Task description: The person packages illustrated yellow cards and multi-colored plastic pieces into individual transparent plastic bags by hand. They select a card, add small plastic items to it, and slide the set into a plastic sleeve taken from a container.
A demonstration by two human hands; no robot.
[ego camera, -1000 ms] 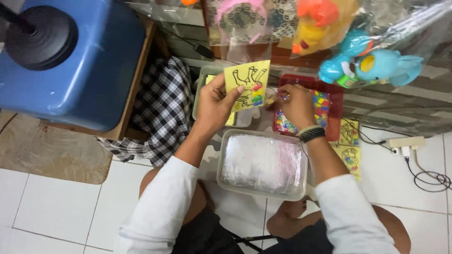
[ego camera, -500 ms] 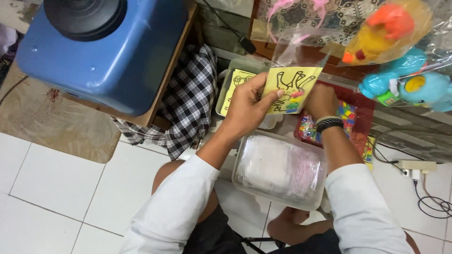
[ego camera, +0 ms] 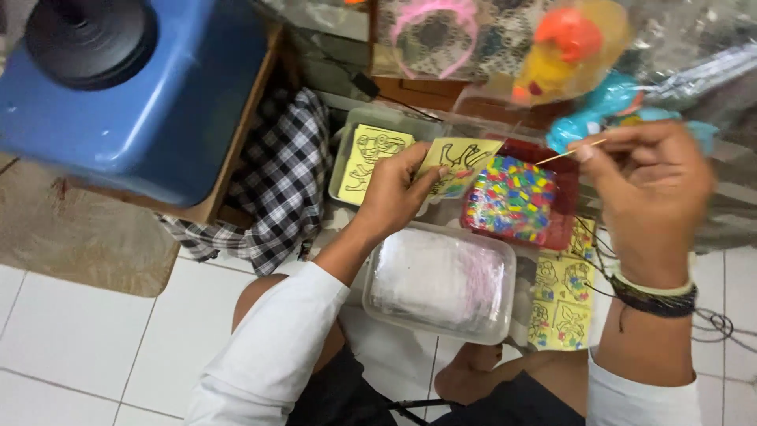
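Right hand [ego camera: 643, 193], right of centre: thumb and forefinger pinched together on the end of a thin pale wooden stick [ego camera: 569, 151]. The stick's long axis runs nearly level, tilted slightly up toward the fingertips, its free end pointing left toward frame centre.

Left hand [ego camera: 398, 193], centre: fingers clamped on the left edge of a small yellow card with a part-coloured line drawing [ego camera: 461, 162], thumb on its face. Card held roughly flat toward the camera, tilted, long side running left to right.

Key relation: the card lies left of and slightly below the stick's free tip, apart from it, not touching. The right hand carries the stick; the left hand is the one on the card.

Just below the gap: a red tray holding a bag of multicoloured small pieces [ego camera: 509, 201]. Lower centre: a clear plastic lidded box of whitish packets [ego camera: 438, 280]. More yellow drawing cards in a greenish tray [ego camera: 371, 154], left of the left hand. Upper left: a blue plastic container with black cap [ego camera: 134, 95].
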